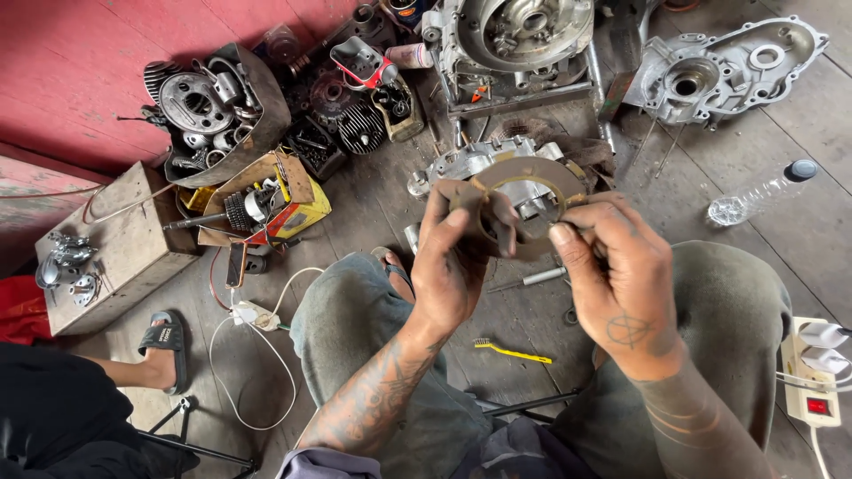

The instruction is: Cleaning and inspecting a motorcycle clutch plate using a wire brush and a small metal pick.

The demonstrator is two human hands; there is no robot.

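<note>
Above the lap, left hand (457,266) and right hand (612,270) each pinch the ring-shaped friction plate (530,177); best held by its edges, level.

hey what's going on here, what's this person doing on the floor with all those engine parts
A person sits on a wooden floor, holding a flat brown ring-shaped disc up with both hands: the left hand pinches its left edge, the right hand its right side. Below it on the floor lies an engine casing, with a yellow brush between the knees. A plastic bottle lies to the right. Another person's sandalled foot shows at left.
</note>
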